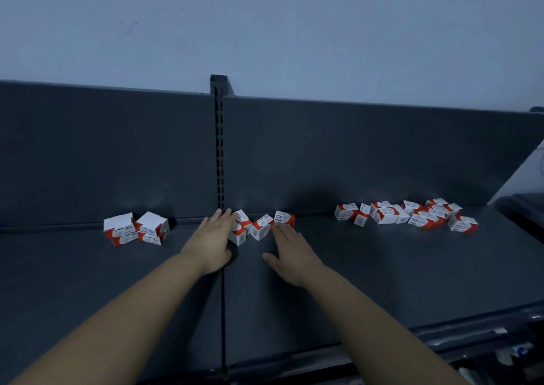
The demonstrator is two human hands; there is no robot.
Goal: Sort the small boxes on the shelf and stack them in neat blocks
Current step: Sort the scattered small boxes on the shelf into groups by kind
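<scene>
Red-white boxes (pixel 261 228) between both flat hands (pixel 210 245) (pixel 290 256)

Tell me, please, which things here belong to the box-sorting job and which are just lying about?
Job: stacked boxes on the left; loose boxes in the middle, flanked by the left hand and right hand; scattered boxes on the right; shelf.
Lying about: slotted post; wall; blurred odds and ends below the shelf.
</scene>
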